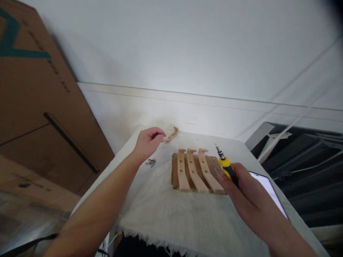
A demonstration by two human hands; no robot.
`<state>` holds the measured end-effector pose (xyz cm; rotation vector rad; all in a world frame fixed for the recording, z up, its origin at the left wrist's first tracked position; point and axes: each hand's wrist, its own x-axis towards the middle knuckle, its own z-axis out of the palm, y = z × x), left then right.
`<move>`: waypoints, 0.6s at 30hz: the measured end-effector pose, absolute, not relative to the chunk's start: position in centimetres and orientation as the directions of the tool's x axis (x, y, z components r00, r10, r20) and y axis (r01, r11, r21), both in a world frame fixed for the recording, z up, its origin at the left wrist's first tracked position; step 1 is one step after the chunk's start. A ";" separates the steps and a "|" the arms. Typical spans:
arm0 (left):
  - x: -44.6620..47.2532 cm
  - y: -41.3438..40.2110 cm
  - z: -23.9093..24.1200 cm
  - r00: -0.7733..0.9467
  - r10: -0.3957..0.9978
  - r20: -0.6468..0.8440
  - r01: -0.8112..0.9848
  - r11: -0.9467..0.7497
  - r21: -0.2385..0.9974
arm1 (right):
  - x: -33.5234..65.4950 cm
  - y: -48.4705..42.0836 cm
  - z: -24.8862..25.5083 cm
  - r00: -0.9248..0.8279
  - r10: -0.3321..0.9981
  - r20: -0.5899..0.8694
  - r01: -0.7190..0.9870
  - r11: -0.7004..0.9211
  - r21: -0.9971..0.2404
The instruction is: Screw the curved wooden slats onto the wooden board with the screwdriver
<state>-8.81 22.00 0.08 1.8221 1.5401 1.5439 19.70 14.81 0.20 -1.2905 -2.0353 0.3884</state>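
My left hand (150,142) reaches to the back of the cloth, thumb and fingers pinched at the near end of a curved wooden hook (173,134) with dark screw holes. Just below that hand lie several loose screws (151,162). In my right hand (248,194) is a yellow-and-black screwdriver (225,163), its metal tip pointing up and away. Left of it, three similar wooden hooks (194,170) lie side by side across a brown board (174,167), each with drilled holes; their curled ends face the wall.
A pale frayed cloth (158,207) covers the table. Beside my right hand lies a phone (268,189) with a lit screen. A large cardboard box (34,107) stands at left, a white wall (187,53) behind, and dark folded material (308,175) at right.
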 end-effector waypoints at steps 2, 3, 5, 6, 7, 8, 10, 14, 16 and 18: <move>-9.6 21.2 1.3 -0.119 0.883 0.453 0.446 -0.360 0.820 | 16.4 13.2 0.7 -0.371 0.863 0.343 0.582 0.504 -0.638; -10.1 20.9 1.9 -0.086 0.901 0.426 0.416 -0.356 0.837 | 14.6 12.5 0.8 -0.395 0.861 0.319 0.544 0.499 -0.674; -11.1 20.3 2.6 -0.050 0.923 0.381 0.371 -0.337 0.865 | 11.1 11.7 1.0 -0.442 0.849 0.290 0.461 0.492 -0.738; -11.7 20.1 2.7 -0.055 0.931 0.360 0.362 -0.317 0.876 | 9.4 11.5 1.0 -0.466 0.842 0.274 0.424 0.484 -0.766; -12.3 20.0 2.7 -0.072 0.939 0.336 0.363 -0.290 0.886 | 7.9 11.5 1.1 -0.466 0.845 0.260 0.398 0.463 -0.792; -12.9 20.0 2.4 -0.093 0.946 0.311 0.373 -0.257 0.891 | 6.5 11.6 1.2 -0.465 0.852 0.240 0.380 0.438 -0.815; -14.3 20.2 1.4 -0.105 0.961 0.256 0.423 -0.190 0.886 | 4.2 12.1 1.0 -0.435 0.881 0.189 0.374 0.367 -0.852; -17.0 20.8 -2.2 0.030 0.991 0.131 0.581 -0.124 0.805 | 0.7 13.6 -1.4 -0.328 0.933 0.147 0.386 0.275 -0.881; -17.8 21.1 -3.8 0.106 0.991 0.077 0.678 -0.128 0.724 | -0.5 14.2 -3.4 -0.278 0.943 0.182 0.413 0.288 -0.864; -18.2 21.1 -4.8 0.162 0.986 0.038 0.747 -0.147 0.649 | -1.3 14.7 -5.4 -0.252 0.944 0.211 0.459 0.309 -0.833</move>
